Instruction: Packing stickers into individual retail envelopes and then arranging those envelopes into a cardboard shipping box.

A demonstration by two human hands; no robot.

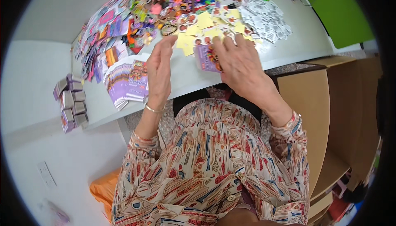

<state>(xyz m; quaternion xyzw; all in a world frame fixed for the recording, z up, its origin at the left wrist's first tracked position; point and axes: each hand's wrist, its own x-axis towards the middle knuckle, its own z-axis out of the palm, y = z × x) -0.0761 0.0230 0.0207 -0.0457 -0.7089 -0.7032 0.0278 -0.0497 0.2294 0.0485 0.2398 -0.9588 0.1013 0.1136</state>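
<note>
My right hand (243, 63) is closed over the right end of a small purple packet (203, 57) printed with colourful figures, just above the near part of the table. Its fingertips and the packet's right end are partly hidden. My left hand (160, 71) stands upright, fingers stretched out, with nothing in it. Beside it on the left lies a fanned row of similar purple packets (131, 86). Beyond both hands, yellow paper squares (205, 20) are scattered among small printed picture pieces (199, 42).
A heap of small coloured plastic toys (177, 3) covers the table's far side. Left of it are piled printed cards (93, 44); right, small white-grey packets (264, 19). Purple-and-grey bundles (74, 102) stand at the left edge. An open cardboard box (305, 102) sits right.
</note>
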